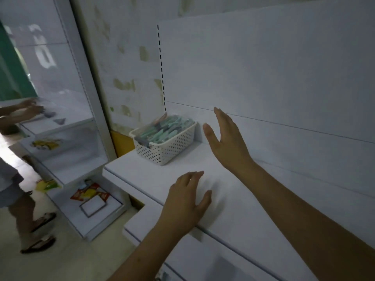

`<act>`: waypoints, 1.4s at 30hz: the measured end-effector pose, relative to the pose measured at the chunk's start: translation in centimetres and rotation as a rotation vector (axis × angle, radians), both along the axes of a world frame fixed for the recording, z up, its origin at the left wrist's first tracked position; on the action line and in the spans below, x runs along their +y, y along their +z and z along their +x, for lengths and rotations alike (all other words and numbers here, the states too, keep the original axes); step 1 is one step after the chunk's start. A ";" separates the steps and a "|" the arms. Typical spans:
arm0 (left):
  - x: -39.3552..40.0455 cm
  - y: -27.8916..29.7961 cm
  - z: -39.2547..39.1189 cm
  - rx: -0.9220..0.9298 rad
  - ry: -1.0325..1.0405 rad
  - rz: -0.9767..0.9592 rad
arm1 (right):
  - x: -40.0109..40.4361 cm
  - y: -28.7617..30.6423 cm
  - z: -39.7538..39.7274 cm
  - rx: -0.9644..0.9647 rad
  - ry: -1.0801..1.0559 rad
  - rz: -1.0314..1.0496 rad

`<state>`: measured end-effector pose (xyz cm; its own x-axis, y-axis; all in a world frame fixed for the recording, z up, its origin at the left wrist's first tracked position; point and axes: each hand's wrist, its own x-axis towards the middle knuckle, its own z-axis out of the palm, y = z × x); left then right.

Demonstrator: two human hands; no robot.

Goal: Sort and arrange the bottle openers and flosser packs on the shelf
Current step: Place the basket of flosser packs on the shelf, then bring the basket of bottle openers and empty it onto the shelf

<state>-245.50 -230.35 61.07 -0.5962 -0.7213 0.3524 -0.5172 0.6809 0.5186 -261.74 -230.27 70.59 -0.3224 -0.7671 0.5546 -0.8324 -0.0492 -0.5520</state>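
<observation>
Left hand (pixel 186 197) sits nearest at about 6 o'clock, fingers loose on the shelf (pixel 233 203), holding nothing. Right hand (pixel 225 138) hovers spread and empty too. Farther out at 10 o'clock, the white basket (pixel 168 149) of flosser packs (pixel 164 128) looks light and rigid, so I'd grab its rims. It's close to the shelf's left edge, with lots of room to the right.

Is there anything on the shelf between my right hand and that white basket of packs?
Nothing visible. The right hand, open, hovers just right of the white basket, with only bare shelf between them. The left hand rests nearer the front edge, out of that path.
</observation>
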 end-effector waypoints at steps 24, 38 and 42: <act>33.7 -7.3 30.9 -0.004 0.938 0.055 | 19.9 -1.3 38.9 0.082 1.127 -0.052; 71.5 -10.2 57.6 0.039 1.891 0.267 | 53.7 -4.3 80.1 0.060 2.060 0.059; 77.6 -11.8 61.8 0.082 2.077 0.280 | 60.3 -5.7 88.2 0.119 2.213 -0.003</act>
